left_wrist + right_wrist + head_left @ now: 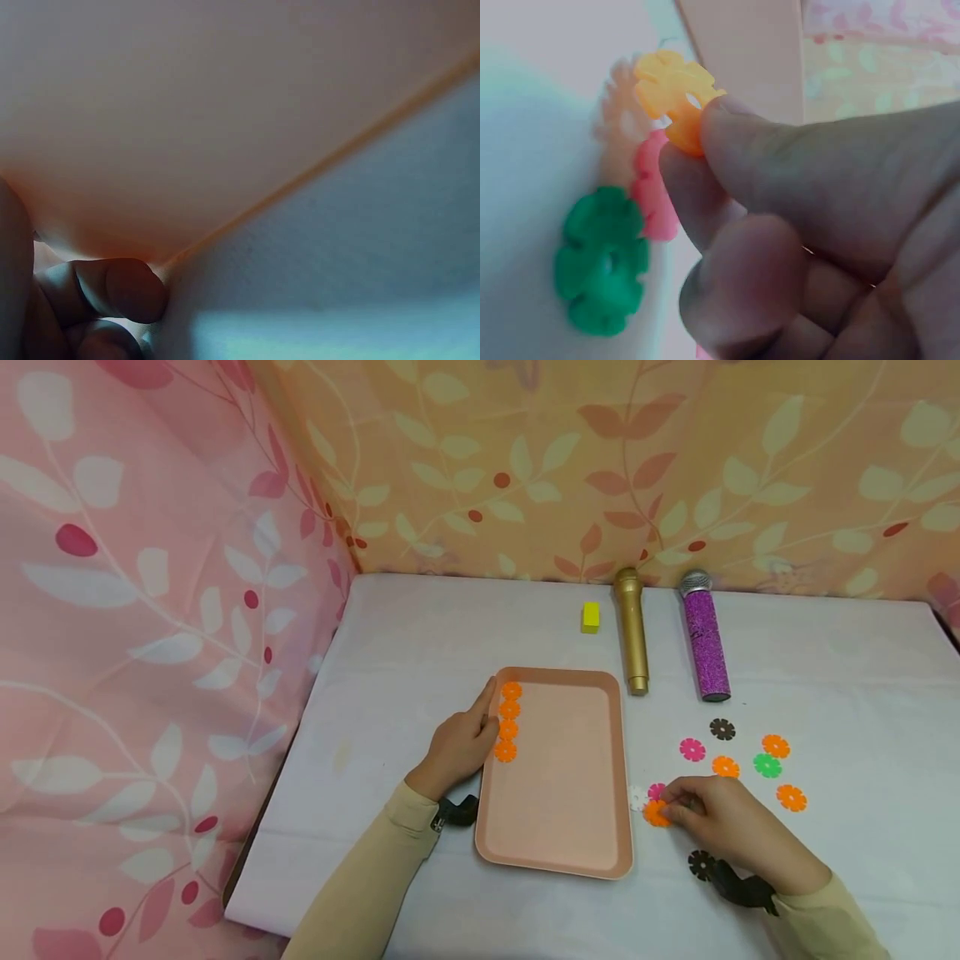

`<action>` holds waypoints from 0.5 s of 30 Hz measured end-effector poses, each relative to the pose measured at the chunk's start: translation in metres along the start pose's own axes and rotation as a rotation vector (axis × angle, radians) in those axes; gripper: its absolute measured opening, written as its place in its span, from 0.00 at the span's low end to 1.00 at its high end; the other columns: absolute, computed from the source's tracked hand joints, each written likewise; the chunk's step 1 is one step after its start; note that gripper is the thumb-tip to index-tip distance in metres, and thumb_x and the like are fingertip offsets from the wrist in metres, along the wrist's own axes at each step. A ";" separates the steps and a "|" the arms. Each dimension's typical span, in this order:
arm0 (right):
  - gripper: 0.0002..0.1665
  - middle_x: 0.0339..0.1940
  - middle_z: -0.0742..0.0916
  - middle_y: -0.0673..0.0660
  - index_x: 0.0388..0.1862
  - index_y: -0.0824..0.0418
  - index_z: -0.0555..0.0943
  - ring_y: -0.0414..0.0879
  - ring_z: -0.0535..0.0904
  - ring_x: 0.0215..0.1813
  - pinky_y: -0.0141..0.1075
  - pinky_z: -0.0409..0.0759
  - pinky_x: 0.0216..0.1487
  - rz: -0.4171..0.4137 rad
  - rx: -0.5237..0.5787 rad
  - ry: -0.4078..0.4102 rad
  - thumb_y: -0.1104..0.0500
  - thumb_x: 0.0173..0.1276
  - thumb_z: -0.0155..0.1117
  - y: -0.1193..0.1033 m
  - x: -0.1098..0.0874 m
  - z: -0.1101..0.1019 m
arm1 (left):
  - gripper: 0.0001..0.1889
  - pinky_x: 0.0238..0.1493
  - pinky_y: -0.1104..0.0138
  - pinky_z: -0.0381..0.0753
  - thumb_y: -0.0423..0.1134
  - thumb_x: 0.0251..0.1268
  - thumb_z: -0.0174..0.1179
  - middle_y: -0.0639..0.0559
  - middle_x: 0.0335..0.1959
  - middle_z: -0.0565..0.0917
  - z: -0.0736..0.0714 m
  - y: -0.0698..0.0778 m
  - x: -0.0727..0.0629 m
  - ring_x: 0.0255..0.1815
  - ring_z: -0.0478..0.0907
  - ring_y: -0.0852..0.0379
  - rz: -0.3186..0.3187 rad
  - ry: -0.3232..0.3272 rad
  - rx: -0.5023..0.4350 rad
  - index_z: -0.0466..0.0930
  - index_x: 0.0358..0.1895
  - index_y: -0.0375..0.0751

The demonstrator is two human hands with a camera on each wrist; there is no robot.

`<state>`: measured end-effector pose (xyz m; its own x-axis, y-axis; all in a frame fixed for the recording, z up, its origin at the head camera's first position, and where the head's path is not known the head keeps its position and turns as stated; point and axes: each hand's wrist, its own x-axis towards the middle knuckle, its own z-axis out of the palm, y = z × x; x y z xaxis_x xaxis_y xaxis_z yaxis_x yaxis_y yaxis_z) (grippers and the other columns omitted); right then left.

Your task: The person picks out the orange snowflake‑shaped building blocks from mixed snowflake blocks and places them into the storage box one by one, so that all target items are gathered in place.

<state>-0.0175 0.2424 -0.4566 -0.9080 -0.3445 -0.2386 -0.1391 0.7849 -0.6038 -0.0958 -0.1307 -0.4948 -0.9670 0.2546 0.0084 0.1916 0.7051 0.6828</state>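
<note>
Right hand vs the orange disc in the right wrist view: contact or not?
Touching. The right wrist view shows it: the right hand pinches the orange disc by its edge between thumb and finger.

Dim, blurry left wrist view
</note>
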 end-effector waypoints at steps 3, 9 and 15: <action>0.07 0.28 0.85 0.45 0.42 0.60 0.90 0.39 0.69 0.24 0.32 0.71 0.26 -0.018 0.003 0.020 0.61 0.66 0.76 -0.005 0.004 -0.003 | 0.35 0.20 0.67 0.51 0.44 0.81 0.44 0.61 0.14 0.63 0.000 -0.001 0.000 0.15 0.52 0.62 -0.005 -0.003 0.008 0.49 0.87 0.51; 0.06 0.25 0.83 0.45 0.42 0.59 0.90 0.37 0.68 0.21 0.32 0.70 0.24 -0.054 0.013 0.058 0.63 0.66 0.75 -0.015 0.010 -0.013 | 0.35 0.20 0.67 0.51 0.44 0.81 0.43 0.60 0.15 0.63 -0.001 -0.001 0.002 0.15 0.53 0.62 -0.004 -0.011 0.005 0.48 0.87 0.51; 0.05 0.30 0.86 0.47 0.42 0.58 0.89 0.38 0.70 0.21 0.33 0.71 0.22 -0.067 0.028 0.076 0.62 0.69 0.74 -0.021 0.017 -0.019 | 0.35 0.20 0.67 0.51 0.45 0.81 0.43 0.61 0.15 0.64 0.000 -0.001 0.002 0.15 0.53 0.62 -0.006 -0.013 0.011 0.49 0.87 0.51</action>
<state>-0.0374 0.2305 -0.4332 -0.9244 -0.3549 -0.1396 -0.1904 0.7466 -0.6374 -0.0976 -0.1312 -0.4959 -0.9659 0.2589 -0.0053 0.1876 0.7137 0.6749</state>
